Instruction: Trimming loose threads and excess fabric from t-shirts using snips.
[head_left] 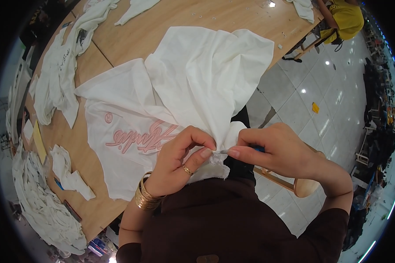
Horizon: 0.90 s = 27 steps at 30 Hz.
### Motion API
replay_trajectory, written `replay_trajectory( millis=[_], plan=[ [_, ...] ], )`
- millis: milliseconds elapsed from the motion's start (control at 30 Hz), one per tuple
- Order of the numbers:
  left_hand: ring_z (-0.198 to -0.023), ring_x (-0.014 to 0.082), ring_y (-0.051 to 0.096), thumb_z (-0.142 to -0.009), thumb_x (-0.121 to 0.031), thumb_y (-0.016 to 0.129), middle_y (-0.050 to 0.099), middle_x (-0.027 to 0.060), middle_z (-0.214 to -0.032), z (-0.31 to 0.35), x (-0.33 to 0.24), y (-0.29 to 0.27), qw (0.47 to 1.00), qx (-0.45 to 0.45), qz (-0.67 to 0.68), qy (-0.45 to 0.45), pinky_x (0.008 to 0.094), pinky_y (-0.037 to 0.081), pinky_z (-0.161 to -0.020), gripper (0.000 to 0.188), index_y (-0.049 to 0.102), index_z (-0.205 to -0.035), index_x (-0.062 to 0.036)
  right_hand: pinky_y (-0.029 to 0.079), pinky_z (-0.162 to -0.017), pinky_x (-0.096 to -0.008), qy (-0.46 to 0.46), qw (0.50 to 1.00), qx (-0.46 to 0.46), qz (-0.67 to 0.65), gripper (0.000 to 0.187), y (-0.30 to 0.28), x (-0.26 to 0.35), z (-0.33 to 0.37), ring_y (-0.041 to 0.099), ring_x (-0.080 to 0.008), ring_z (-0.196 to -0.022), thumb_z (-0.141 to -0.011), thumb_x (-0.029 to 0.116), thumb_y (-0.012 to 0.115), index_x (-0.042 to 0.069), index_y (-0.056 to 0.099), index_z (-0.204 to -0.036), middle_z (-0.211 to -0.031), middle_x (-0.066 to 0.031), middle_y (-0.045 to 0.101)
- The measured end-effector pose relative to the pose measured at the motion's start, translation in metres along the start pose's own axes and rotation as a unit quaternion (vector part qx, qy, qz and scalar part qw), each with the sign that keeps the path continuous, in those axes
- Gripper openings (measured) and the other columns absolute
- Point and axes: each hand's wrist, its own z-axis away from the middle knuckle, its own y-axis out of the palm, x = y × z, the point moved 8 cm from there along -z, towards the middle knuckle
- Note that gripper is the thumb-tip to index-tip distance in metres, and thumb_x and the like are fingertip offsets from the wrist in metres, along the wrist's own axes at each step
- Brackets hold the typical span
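Observation:
A white garment (202, 74) with pink lettering spreads over the table edge and down to my lap. My left hand (175, 162), with gold bangles and a ring, pinches a gathered, frayed edge of it between thumb and forefinger. Close beside those fingertips, my right hand (278, 151) is closed around a small metal-tipped tool (224, 151). A bit of blue shows at its handle behind my fingers; the rest of the tool is hidden. Its tip meets the cloth right at my left thumb. Too little of the tool shows to name its kind.
The wooden table (131, 41) carries more white garments (57, 74) on the left. A large heap of white cloth (48, 210) lies at the near left, beside a small white piece (70, 173). A wooden stool (305, 186) stands at my right. A person in yellow (344, 19) sits far right.

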Motion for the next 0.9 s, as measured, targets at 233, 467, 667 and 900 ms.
replay_trajectory(
  millis=[233, 467, 667, 900],
  plan=[
    [-0.081, 0.0085, 0.051, -0.088, -0.005, 0.052, 0.055, 0.0020, -0.088, 0.001, -0.001, 0.000, 1.000, 0.002, 0.006, -0.001, 0.0220, 0.041, -0.076, 0.008, 0.053, -0.096, -0.0024, 0.038, -0.048, -0.0387, 0.017, 1.000, 0.008, 0.005, 0.045, 0.003, -0.003, 0.000, 0.049, -0.0352, -0.051, -0.087, 0.040, 0.054, 0.002, 0.053, -0.063, -0.053, -0.0159, 0.048],
    [-0.081, 0.0086, 0.051, -0.088, -0.006, 0.052, 0.055, 0.0019, -0.088, 0.000, 0.001, 0.000, 1.000, 0.003, 0.012, -0.004, 0.0221, 0.041, -0.076, 0.008, 0.053, -0.096, -0.0028, 0.039, -0.047, -0.0386, 0.000, 0.999, 0.005, 0.035, 0.043, 0.001, 0.001, -0.002, 0.050, -0.0334, -0.049, -0.086, 0.040, 0.055, 0.004, 0.054, -0.063, -0.051, -0.0138, 0.049],
    [-0.080, 0.0095, 0.053, -0.088, -0.006, 0.053, 0.057, 0.0022, -0.085, -0.001, 0.000, -0.002, 0.999, -0.019, -0.038, 0.009, 0.0227, 0.042, -0.075, 0.007, 0.054, -0.095, -0.0037, 0.040, -0.043, -0.0367, -0.070, 0.981, -0.059, 0.169, 0.041, -0.003, 0.014, 0.003, 0.053, -0.0290, -0.048, -0.086, 0.042, 0.055, 0.006, 0.052, -0.067, -0.049, -0.0093, 0.050],
    [-0.081, 0.0083, 0.053, -0.089, -0.006, 0.051, 0.056, 0.0023, -0.086, -0.001, 0.001, 0.002, 0.999, -0.020, 0.010, -0.027, 0.0224, 0.042, -0.074, 0.007, 0.052, -0.096, -0.0026, 0.038, -0.040, -0.0318, -0.176, 0.913, -0.131, 0.343, 0.037, -0.002, 0.033, 0.013, 0.050, -0.0192, -0.042, -0.085, 0.041, 0.056, 0.010, 0.049, -0.066, -0.050, -0.0011, 0.044]
  ],
)
